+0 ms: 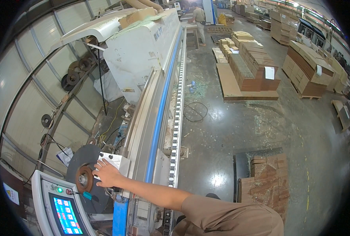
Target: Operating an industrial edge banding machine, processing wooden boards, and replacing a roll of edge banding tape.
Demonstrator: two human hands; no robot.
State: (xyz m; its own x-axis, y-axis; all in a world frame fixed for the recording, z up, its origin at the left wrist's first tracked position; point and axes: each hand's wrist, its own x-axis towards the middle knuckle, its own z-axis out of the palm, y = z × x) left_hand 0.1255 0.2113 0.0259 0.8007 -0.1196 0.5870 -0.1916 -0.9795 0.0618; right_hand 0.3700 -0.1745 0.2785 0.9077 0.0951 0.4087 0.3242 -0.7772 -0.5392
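Bright, even light fills the hall; glare pools on the polished concrete floor (218, 179) (a white patch near the lower middle) and the control screen (66, 215) glows blue. Straight edges bow toward the black fisheye rim; far stacks soften.

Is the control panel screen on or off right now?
On. The control panel screen glows blue with lit icons, and a green lamp above it is lit.

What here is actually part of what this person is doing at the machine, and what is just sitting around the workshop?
In hand:
- hand on the grey reel and the white machine block
- control panel with lit screen
- long machine's blue rail

Lying about:
- stacked brown boards on a pallet
- low pile of brown pieces
- cable loop on the floor
- spare reels
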